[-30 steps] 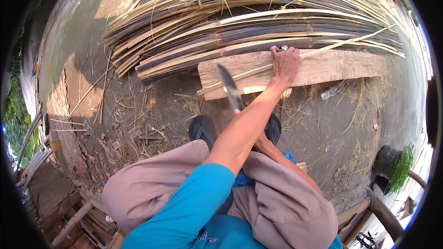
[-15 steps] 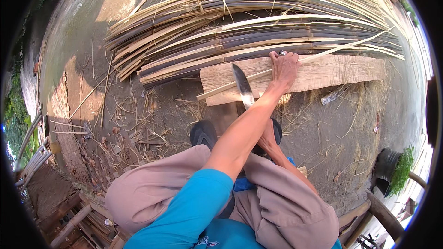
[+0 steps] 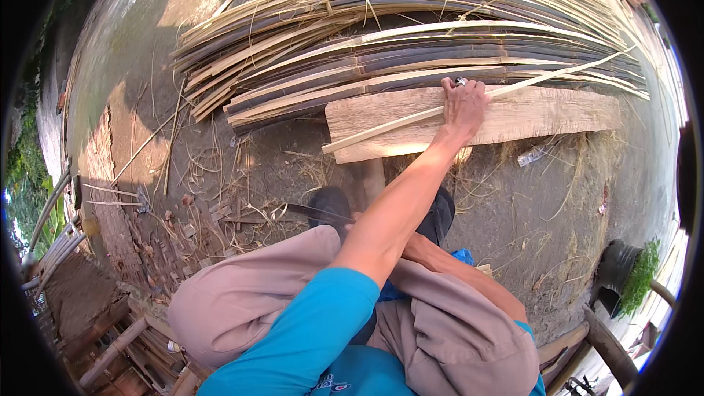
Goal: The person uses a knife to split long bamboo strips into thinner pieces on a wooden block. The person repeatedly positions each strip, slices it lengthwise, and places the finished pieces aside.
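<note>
A split bamboo strip (image 3: 389, 127) is clasped in the curled left hand (image 3: 466, 108) across a wooden plank (image 3: 557, 111), while a knife (image 3: 317, 212) is gripped by the right hand (image 3: 355, 218), mostly hidden beneath the left forearm (image 3: 400, 209)

Left arm (image 3: 400, 202) crosses right arm (image 3: 469, 271); left fingers (image 3: 477, 91) curled.
</note>
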`<state>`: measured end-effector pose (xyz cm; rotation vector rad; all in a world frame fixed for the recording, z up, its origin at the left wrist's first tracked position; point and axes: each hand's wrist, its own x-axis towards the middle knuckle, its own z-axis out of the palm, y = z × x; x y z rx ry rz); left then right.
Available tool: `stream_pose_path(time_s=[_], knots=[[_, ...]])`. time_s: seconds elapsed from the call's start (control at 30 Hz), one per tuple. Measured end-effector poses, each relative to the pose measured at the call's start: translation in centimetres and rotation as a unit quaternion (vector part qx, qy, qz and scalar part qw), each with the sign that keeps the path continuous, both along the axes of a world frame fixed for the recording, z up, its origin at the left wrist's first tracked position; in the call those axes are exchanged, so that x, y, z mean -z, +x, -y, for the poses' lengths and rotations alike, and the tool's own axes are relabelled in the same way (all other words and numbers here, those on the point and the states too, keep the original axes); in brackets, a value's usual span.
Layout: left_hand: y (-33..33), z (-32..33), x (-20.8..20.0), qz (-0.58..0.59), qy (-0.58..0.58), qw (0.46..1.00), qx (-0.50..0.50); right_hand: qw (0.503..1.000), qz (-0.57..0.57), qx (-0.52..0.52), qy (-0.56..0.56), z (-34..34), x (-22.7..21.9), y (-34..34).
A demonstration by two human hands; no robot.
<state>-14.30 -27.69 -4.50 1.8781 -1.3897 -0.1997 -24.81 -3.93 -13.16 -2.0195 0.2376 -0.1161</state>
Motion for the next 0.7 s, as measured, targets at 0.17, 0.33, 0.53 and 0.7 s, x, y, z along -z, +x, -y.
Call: stream_pose_path(time_s=[0.17, 0.33, 0.53, 0.7], knots=[[1.0, 0.9, -1.7, -0.128, 0.114, 0.982, 0.075, 0.943, -0.019, 0.318, 0.096, 5.7, -10.0, 1.0], [1.0, 0.8, -0.9, -0.129, 0.086, 0.985, 0.079, 0.872, -0.087, 0.451, 0.168, 7.8, -10.9, 0.6], [1.5, 0.6, 0.0, -0.127, 0.075, 0.985, 0.085, 0.905, -0.081, 0.375, 0.185, 6.8, -10.7, 0.6], [1.4, 0.7, -0.8, -0.099, 0.081, 0.988, 0.088, 0.966, 0.083, 0.202, -0.137, 4.0, -9.9, 1.3]])
